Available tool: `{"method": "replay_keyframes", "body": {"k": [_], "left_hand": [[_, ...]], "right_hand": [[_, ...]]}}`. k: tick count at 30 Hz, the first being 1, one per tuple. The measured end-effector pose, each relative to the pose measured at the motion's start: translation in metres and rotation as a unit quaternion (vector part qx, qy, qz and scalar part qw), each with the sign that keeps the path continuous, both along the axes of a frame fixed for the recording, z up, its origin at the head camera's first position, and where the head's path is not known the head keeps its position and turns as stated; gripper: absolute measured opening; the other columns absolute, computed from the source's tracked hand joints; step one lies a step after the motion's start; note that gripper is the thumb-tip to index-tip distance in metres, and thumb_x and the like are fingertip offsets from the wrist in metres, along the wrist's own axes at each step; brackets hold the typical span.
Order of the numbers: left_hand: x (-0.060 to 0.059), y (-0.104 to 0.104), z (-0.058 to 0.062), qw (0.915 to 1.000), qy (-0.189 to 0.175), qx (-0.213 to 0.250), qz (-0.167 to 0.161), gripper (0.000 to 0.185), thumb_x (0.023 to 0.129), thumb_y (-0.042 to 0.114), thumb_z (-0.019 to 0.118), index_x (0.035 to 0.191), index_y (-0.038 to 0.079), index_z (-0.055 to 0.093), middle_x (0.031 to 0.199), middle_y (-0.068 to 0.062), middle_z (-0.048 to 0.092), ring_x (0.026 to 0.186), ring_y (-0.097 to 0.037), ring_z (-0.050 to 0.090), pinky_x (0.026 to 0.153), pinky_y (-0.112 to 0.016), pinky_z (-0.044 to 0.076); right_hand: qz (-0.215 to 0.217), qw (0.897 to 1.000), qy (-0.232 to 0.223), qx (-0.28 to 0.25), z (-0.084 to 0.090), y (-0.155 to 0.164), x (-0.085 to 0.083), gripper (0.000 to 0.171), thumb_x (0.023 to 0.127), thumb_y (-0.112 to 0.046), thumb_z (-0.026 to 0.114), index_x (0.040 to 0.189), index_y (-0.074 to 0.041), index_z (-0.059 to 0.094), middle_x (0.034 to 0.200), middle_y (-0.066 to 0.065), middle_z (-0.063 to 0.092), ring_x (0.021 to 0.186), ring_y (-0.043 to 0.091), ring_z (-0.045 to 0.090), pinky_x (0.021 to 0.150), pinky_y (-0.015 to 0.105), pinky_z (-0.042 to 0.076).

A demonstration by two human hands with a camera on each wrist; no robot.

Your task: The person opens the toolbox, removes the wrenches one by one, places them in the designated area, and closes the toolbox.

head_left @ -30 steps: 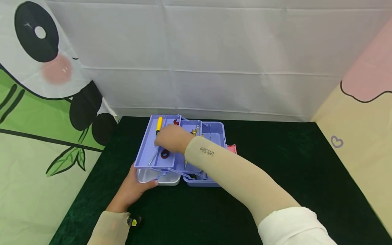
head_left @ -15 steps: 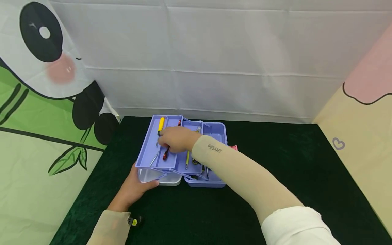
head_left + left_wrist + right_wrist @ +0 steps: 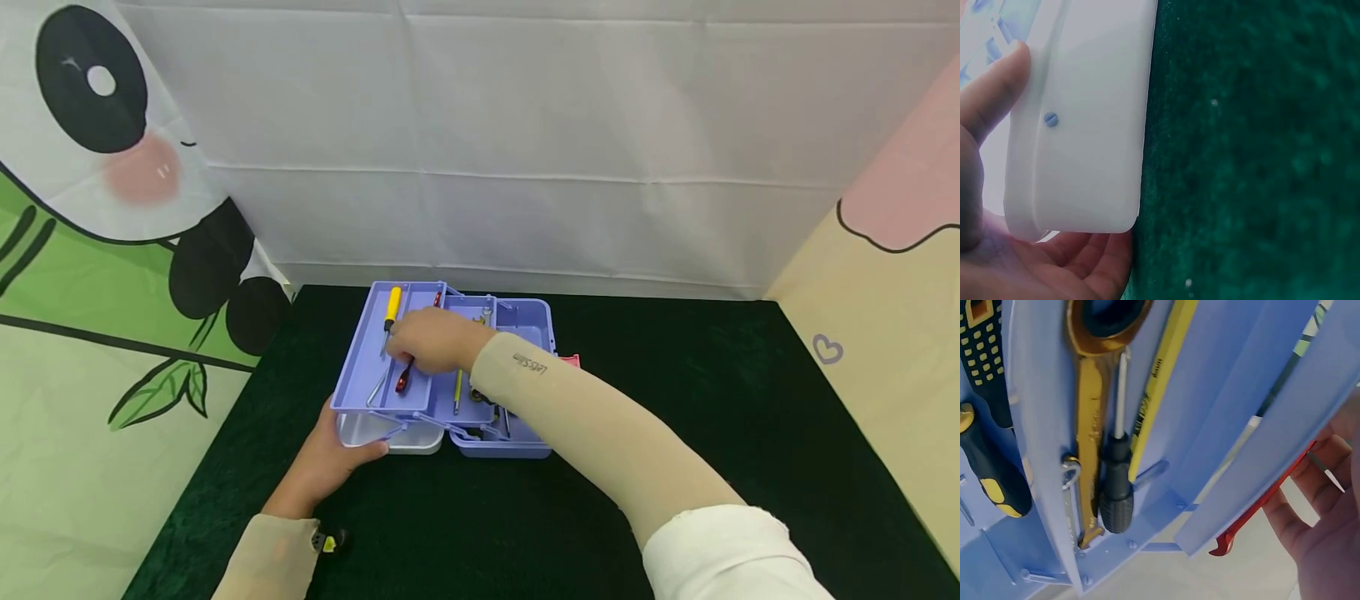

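A purple toolbox [image 3: 504, 451] stands unfolded on the table, its trays stepped out to the left. My left hand [image 3: 330, 457] grips the near left corner of its white lid [image 3: 1094, 125], thumb over the rim and fingers behind the corner. Over the topmost tray [image 3: 360, 367], my right hand [image 3: 437, 340] holds a red wrench [image 3: 1260, 503] by its middle. Both wrench ends stick out past the fingers, the ring end toward me. Beside that hand lie a yellow-handled screwdriver [image 3: 393, 302] and a bent silver rod [image 3: 377, 389].
The middle tray carries a gold ratchet wrench [image 3: 1090, 406], a dark-handled screwdriver [image 3: 1117, 494] and a flat yellow stick [image 3: 1159, 387]. Deeper in the box is a black-and-yellow handle [image 3: 997, 478]. Something pink [image 3: 572, 361] shows at the right. Dark green cloth [image 3: 675, 400] covers the table.
The red wrench has turned from lying flat to standing on its edge within my right hand, which has shifted slightly right. My left hand keeps its grip on the lid.
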State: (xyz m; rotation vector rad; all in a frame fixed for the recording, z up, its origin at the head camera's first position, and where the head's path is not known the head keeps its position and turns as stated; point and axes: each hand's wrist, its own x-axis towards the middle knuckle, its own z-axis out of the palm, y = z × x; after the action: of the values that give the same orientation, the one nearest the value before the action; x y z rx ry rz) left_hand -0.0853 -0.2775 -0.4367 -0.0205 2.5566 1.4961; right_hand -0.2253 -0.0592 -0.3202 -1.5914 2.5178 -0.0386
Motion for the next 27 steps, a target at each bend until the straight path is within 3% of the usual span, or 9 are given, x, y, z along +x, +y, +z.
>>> {"method": "replay_keyframes", "body": {"k": [8,18,27], "left_hand": [[-0.002,-0.001,-0.004,1.0000,-0.001,0.001,0.003,0.121,0.086,0.046,0.083,0.166,0.024,-0.006,0.169,-0.020,0.011,0.148,-0.049,0.022,0.115,-0.074,0.016],[-0.001,-0.001,-0.005,1.0000,0.004,-0.003,0.007,0.121,0.086,0.047,0.083,0.166,0.024,-0.005,0.169,-0.019,0.013,0.147,-0.047,0.026,0.115,-0.074,0.017],[0.000,0.002,-0.002,1.0000,0.003,0.003,0.003,0.121,0.087,0.044,0.083,0.166,0.023,-0.007,0.169,-0.020,0.011,0.146,-0.049,0.025,0.114,-0.074,0.017]], "right_hand": [[0.006,1.000,0.020,0.005,0.011,0.009,0.008,0.019,0.100,-0.005,0.061,0.098,-0.021,0.072,0.094,-0.005,0.061,0.091,0.014,0.052,0.084,0.026,0.044],[0.020,0.999,0.020,-0.018,0.023,0.034,0.031,0.022,0.100,-0.003,0.063,0.104,-0.018,0.079,0.098,-0.004,0.067,0.089,0.012,0.054,0.085,0.022,0.048],[0.009,0.998,0.048,-0.028,0.033,0.062,0.048,0.027,0.099,-0.001,0.066,0.112,-0.019,0.080,0.107,-0.004,0.068,0.100,0.012,0.060,0.091,0.025,0.052]]}}
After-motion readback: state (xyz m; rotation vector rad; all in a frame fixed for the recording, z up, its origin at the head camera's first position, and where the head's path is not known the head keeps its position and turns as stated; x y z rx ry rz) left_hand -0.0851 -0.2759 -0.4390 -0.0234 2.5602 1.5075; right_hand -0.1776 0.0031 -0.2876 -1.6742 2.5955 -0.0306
